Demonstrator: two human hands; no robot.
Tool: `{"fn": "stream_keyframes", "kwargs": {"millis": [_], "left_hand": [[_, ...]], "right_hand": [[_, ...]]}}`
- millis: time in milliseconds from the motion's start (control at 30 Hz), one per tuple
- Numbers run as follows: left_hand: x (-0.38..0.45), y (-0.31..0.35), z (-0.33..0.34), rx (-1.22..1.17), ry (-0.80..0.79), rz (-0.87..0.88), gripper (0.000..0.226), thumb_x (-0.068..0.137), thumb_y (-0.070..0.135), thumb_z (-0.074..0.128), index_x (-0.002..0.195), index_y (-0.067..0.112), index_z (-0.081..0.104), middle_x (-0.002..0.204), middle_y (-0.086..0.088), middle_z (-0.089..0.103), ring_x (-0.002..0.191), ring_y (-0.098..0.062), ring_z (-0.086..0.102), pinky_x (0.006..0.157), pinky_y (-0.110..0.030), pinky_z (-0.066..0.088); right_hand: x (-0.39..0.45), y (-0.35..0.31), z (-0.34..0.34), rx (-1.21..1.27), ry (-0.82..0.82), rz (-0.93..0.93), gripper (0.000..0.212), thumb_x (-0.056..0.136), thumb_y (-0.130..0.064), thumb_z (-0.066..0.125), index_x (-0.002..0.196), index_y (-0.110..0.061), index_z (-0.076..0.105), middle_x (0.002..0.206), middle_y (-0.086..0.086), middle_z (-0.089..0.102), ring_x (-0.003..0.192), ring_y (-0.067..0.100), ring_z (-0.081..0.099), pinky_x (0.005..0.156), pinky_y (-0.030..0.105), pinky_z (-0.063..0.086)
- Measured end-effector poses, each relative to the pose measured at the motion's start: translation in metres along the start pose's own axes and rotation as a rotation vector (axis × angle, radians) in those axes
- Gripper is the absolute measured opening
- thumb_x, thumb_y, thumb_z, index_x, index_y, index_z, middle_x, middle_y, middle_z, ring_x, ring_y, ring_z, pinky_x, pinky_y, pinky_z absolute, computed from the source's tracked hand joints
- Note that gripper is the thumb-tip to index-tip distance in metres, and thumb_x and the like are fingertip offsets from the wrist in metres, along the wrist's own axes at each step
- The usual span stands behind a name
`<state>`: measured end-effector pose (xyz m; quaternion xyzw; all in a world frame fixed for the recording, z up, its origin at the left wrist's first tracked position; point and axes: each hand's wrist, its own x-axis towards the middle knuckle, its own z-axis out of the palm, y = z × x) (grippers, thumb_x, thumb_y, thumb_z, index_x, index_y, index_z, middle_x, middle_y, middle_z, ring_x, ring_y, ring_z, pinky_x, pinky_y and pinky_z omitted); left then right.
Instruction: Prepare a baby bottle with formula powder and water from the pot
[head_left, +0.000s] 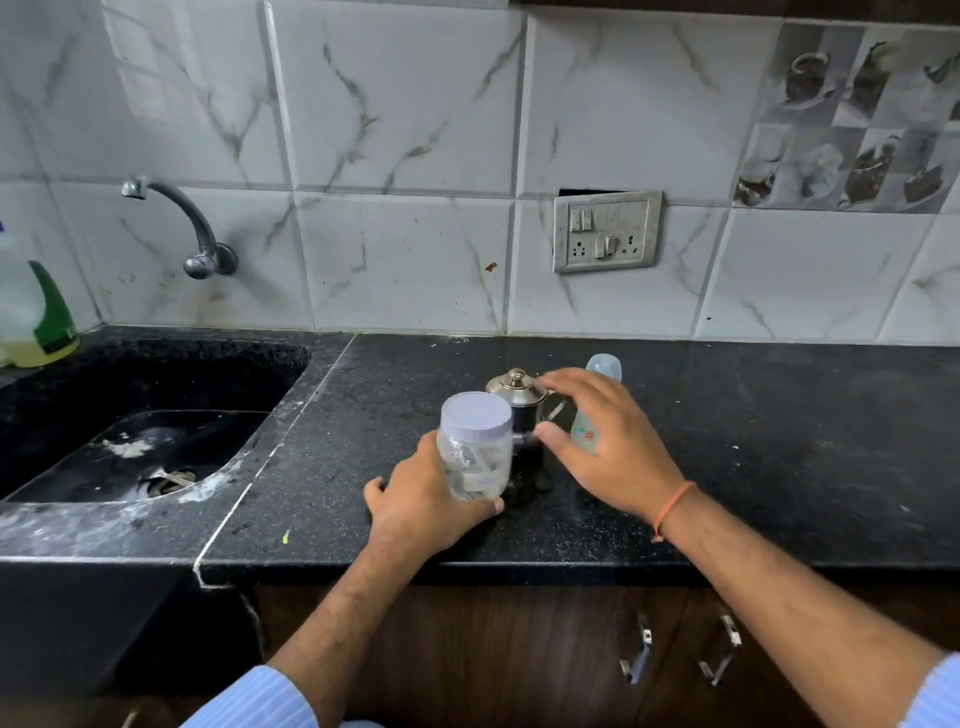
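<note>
A clear plastic jar (475, 447) with a pale lilac lid stands at the middle of the black counter (779, 441); my left hand (426, 499) grips its lower side. Right behind it is a small steel pot (519, 400) with a knobbed lid and a side handle. My right hand (602, 441) hovers beside the pot with fingers spread and curved, thumb near the pot's wall, holding nothing. A baby bottle (602, 371) with a clear cap stands behind that hand, mostly hidden by it.
A black sink (156, 415) with a wall tap (192, 223) lies to the left, a green-topped detergent bottle (41, 317) at its far corner. A switch and socket plate (605, 231) is on the tiled wall. Cabinet handles (641, 654) sit below the counter edge.
</note>
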<state>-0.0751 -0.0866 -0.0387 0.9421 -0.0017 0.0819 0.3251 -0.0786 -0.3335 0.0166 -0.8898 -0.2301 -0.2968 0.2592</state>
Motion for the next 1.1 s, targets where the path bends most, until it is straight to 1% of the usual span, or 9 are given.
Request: {"fn": "stream_keyframes", "kwargs": {"millis": [67, 100, 167, 267, 367, 500, 667, 967, 1100], "left_hand": [[0.008, -0.013, -0.011, 0.019, 0.020, -0.051, 0.096, 0.067, 0.072, 0.092, 0.144, 0.038, 0.044, 0.129, 0.020, 0.068, 0.135, -0.018, 0.063, 0.119, -0.054, 0.031], [0.013, -0.020, -0.017, 0.014, 0.027, -0.068, 0.095, 0.067, 0.071, 0.093, 0.143, 0.039, 0.047, 0.132, 0.019, 0.067, 0.136, -0.019, 0.062, 0.118, -0.053, 0.032], [0.025, -0.032, -0.024, 0.003, 0.036, -0.082, 0.095, 0.064, 0.070, 0.096, 0.142, 0.039, 0.052, 0.135, 0.017, 0.067, 0.136, -0.021, 0.061, 0.116, -0.054, 0.036], [0.045, -0.042, -0.028, 0.002, 0.029, -0.084, 0.093, 0.064, 0.069, 0.096, 0.140, 0.037, 0.053, 0.133, 0.017, 0.067, 0.136, -0.023, 0.061, 0.114, -0.054, 0.038], [0.061, -0.046, -0.028, -0.012, 0.033, -0.098, 0.095, 0.068, 0.070, 0.095, 0.143, 0.034, 0.049, 0.133, 0.014, 0.070, 0.136, -0.023, 0.063, 0.112, -0.048, 0.033], [0.077, -0.054, -0.025, -0.031, 0.047, -0.095, 0.099, 0.068, 0.072, 0.093, 0.148, 0.035, 0.047, 0.134, 0.015, 0.072, 0.135, -0.018, 0.064, 0.113, -0.046, 0.033], [0.080, -0.055, -0.023, -0.011, 0.059, -0.074, 0.092, 0.071, 0.072, 0.092, 0.147, 0.038, 0.051, 0.123, 0.021, 0.069, 0.132, -0.017, 0.064, 0.101, -0.043, 0.028], [0.072, -0.050, -0.025, -0.054, 0.082, -0.057, 0.098, 0.067, 0.074, 0.094, 0.149, 0.039, 0.052, 0.126, 0.025, 0.064, 0.136, -0.011, 0.063, 0.115, -0.046, 0.029], [0.067, -0.044, -0.027, -0.019, 0.089, -0.031, 0.116, 0.060, 0.084, 0.091, 0.157, 0.038, 0.046, 0.147, 0.016, 0.067, 0.144, -0.016, 0.058, 0.120, -0.050, 0.032]], "right_hand": [[-0.020, 0.020, 0.011, 0.006, 0.245, 0.136, 0.044, 0.097, -0.038, 0.071, 0.137, -0.022, 0.063, 0.139, -0.007, 0.059, 0.129, 0.016, 0.052, 0.113, 0.020, 0.035], [-0.027, 0.031, 0.016, 0.001, 0.297, 0.223, 0.046, 0.095, -0.037, 0.071, 0.137, -0.020, 0.061, 0.138, -0.003, 0.058, 0.128, 0.021, 0.052, 0.112, 0.025, 0.037], [-0.034, 0.050, 0.025, 0.007, 0.278, 0.438, 0.058, 0.095, -0.037, 0.074, 0.145, -0.017, 0.052, 0.145, 0.004, 0.052, 0.133, 0.027, 0.048, 0.115, 0.039, 0.039], [-0.029, 0.070, 0.030, 0.090, 0.206, 0.689, 0.083, 0.090, -0.044, 0.080, 0.157, -0.018, 0.038, 0.151, 0.006, 0.048, 0.137, 0.030, 0.050, 0.117, 0.050, 0.043], [-0.020, 0.081, 0.035, 0.089, 0.120, 0.683, 0.093, 0.087, -0.050, 0.081, 0.160, -0.020, 0.032, 0.151, 0.002, 0.052, 0.134, 0.026, 0.056, 0.112, 0.051, 0.049], [-0.008, 0.088, 0.034, 0.125, 0.124, 0.688, 0.098, 0.082, -0.048, 0.086, 0.160, -0.021, 0.034, 0.142, -0.005, 0.061, 0.118, 0.018, 0.062, 0.100, 0.039, 0.052], [-0.004, 0.086, 0.035, 0.182, 0.084, 0.652, 0.082, 0.085, -0.038, 0.088, 0.153, -0.026, 0.043, 0.122, -0.010, 0.069, 0.103, 0.014, 0.069, 0.091, 0.031, 0.051], [-0.007, 0.080, 0.033, 0.176, 0.057, 0.639, 0.070, 0.091, -0.035, 0.082, 0.151, -0.024, 0.047, 0.130, -0.006, 0.072, 0.109, 0.015, 0.068, 0.099, 0.033, 0.053], [-0.005, 0.073, 0.033, 0.114, 0.028, 0.628, 0.078, 0.095, -0.041, 0.076, 0.159, -0.022, 0.036, 0.144, 0.000, 0.066, 0.124, 0.021, 0.064, 0.105, 0.040, 0.052]]}}
